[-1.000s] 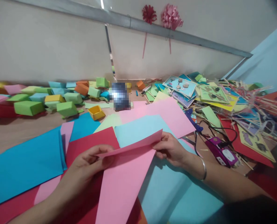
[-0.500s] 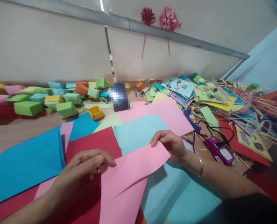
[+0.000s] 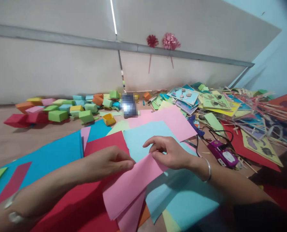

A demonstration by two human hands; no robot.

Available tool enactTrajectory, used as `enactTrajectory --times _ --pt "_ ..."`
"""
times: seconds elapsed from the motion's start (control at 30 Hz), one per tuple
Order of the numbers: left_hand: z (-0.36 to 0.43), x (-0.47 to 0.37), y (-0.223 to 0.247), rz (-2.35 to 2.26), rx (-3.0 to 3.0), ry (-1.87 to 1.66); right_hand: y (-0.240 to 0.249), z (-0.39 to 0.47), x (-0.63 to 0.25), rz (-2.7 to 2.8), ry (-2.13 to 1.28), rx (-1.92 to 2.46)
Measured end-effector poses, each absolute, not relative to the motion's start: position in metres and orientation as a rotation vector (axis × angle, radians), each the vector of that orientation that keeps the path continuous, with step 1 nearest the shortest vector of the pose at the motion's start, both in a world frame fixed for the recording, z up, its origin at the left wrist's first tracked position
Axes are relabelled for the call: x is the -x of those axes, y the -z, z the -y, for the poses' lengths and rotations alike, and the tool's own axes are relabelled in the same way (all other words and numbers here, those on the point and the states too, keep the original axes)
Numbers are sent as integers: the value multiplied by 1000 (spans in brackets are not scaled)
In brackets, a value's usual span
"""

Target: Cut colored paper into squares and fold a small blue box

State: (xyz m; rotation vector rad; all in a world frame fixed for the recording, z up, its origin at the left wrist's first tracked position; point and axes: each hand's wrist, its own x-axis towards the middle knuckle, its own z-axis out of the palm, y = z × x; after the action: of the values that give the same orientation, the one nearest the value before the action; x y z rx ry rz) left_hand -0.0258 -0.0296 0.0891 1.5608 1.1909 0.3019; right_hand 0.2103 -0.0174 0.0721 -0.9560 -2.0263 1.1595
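A pink paper sheet (image 3: 133,182), folded over on itself, is held up in front of me. My left hand (image 3: 110,161) pinches its upper edge near the left part of the fold. At the upper right corner, my right hand (image 3: 168,151) grips the same sheet between thumb and fingers, its index finger reaching out leftward. Under the pink paper lie a red sheet (image 3: 107,141) on the left and light blue sheets (image 3: 143,135) behind and to the right. A stack of blue sheets (image 3: 58,148) rests beyond my left forearm.
Small folded paper boxes (image 3: 58,115) in several colours line the back left. An open yellow paper box (image 3: 109,119) stands nearer. To the right are a purple device (image 3: 223,154) with a black cable, a blue glue gun (image 3: 195,125), picture cards (image 3: 184,94) and thin sticks (image 3: 266,103).
The pink sheet has been folded over and tilted lower on its left side. My left hand has moved right, closer to my right hand. The camera view has tilted upward and shifted left.
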Motion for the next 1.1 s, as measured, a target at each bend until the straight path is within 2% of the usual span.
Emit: enactTrajectory --times 0.1,0.43,0.7,0.93,1.1 --pt "28 10 -96 -1116 -1622 -129 -77 25 -211 2047 -1047 980" --pt "40 12 -95 -1219 -1787 -344 -82 42 -227 1878 -1173 1104" --pt "50 -6 -109 -1239 -1961 -388 -103 36 -207 2783 -647 1007" --pt "52 14 -117 -1241 -1953 -365 -104 35 -226 2677 -793 892" --pt "56 35 -107 -1282 -1793 -452 -95 52 -243 2663 -720 1010"
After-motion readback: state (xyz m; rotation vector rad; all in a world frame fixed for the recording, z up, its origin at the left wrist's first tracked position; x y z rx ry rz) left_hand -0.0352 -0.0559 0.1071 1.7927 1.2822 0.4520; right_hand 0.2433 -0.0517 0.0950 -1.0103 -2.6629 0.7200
